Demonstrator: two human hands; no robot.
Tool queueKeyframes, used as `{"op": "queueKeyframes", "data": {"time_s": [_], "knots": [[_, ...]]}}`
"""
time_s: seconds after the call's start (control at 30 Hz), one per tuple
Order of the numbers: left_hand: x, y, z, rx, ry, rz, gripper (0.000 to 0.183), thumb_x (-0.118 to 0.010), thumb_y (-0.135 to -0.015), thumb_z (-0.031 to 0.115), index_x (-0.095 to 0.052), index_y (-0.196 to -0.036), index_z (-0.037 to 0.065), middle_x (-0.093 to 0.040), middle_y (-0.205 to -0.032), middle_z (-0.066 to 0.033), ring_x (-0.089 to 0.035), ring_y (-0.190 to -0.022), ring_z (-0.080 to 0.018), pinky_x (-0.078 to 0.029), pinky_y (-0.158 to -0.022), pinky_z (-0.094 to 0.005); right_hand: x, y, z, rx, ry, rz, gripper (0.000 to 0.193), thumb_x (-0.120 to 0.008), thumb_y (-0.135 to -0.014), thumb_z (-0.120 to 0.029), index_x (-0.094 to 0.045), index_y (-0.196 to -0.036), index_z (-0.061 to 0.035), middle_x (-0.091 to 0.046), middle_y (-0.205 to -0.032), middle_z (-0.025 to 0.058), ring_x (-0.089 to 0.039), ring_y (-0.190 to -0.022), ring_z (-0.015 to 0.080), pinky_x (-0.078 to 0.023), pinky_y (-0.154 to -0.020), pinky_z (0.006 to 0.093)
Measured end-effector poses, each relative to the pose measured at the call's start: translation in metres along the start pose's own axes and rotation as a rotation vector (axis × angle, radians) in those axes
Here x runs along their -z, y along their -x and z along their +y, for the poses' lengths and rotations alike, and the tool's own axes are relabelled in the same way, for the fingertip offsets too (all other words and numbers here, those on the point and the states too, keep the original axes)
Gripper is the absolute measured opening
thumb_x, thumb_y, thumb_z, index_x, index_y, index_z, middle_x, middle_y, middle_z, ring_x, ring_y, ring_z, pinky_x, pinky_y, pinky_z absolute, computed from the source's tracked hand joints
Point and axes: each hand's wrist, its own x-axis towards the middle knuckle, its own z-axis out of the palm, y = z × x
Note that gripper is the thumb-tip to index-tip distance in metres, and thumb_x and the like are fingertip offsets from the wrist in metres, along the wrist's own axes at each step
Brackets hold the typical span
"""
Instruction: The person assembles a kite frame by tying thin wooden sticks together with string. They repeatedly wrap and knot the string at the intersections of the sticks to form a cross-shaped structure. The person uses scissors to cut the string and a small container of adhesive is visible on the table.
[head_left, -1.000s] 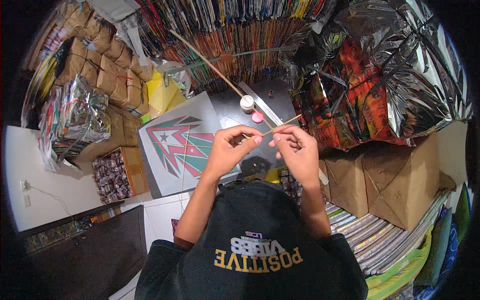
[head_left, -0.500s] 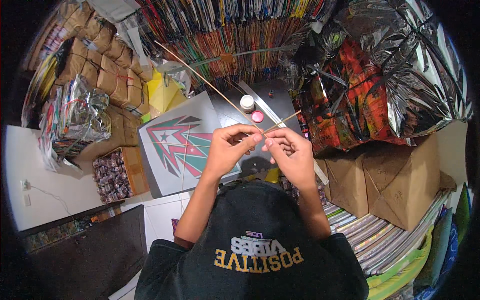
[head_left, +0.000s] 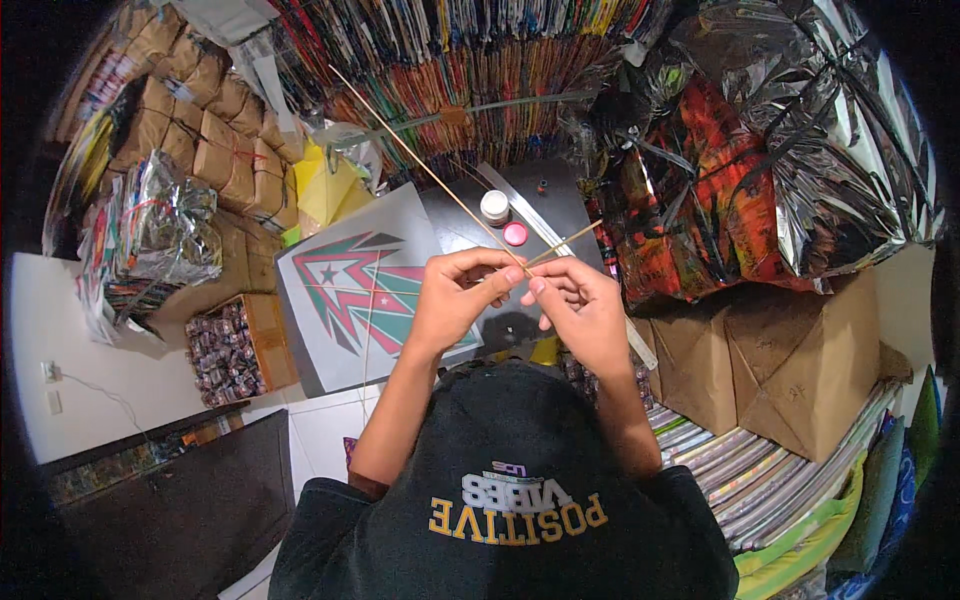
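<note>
**A:** What is different from a moment ago?

**B:** Not much. The long thin stick tips a bit more to the left now, and the hands sit a little closer together. So the work on the sticks is still going on at the same spot.

**A:** What do the hands hold?

**B:** The left hand pinches the long stick, fingers closed on it. The right hand pinches the short stick, fingers closed too. The sticks cross just above the fingers.

**A:** What packages are around?

**B:** Brown paper bundles are piled up at the top left. Shiny silver bags lie at the right, above brown paper parcels. A grey kite with a green and red arrow shape lies under the hands. Two small round lids, white and pink, sit on the dark table.
</note>
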Motion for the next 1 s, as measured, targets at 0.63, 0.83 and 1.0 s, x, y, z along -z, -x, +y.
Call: {"op": "queueKeyframes", "data": {"time_s": [0.63, 0.83, 1.0], "knots": [[0.008, -0.004, -0.001, 0.022, 0.036, 0.035, 0.016, -0.075, -0.089, 0.013, -0.075, -0.096, -0.001, -0.071, -0.085, -0.0046, -0.061, -0.068, -0.0077, -0.050, -0.060, -0.0237, 0.000, -0.005, 0.002, 0.011, 0.082, -0.034, 0.023, -0.065, -0.095, -0.008, -0.067, -0.117, 0.0000, -0.072, -0.089, 0.0037, -0.059, -0.071, 0.0025, -0.047, -0.060, 0.0190], [0.044, -0.014, -0.009, 0.007, 0.233, 0.345, 0.020, -0.073, -0.091, 0.014, -0.073, -0.104, 0.000, -0.069, -0.087, -0.0021, -0.057, -0.067, -0.0066, -0.045, -0.059, -0.0221, 0.037, -0.006, -0.004, 0.058, 0.399, -0.009, 0.034, -0.069, -0.090, -0.009, -0.065, -0.124, -0.0055, -0.071, -0.087, 0.0037, -0.057, -0.069, 0.0039, -0.046, -0.062, 0.0220], [0.079, -0.013, 0.003, -0.021, 0.347, 0.511, 0.020, -0.069, -0.095, 0.017, -0.069, -0.110, 0.004, -0.066, -0.091, 0.0011, -0.055, -0.071, -0.0067, -0.042, -0.059, -0.0221, 0.078, -0.009, 0.009, 0.087, 0.474, 0.149, 0.030, -0.067, -0.087, -0.004, -0.066, -0.117, -0.0021, -0.073, -0.091, 0.0078, -0.067, -0.083, 0.0114, -0.052, -0.078, 0.0278]]}}
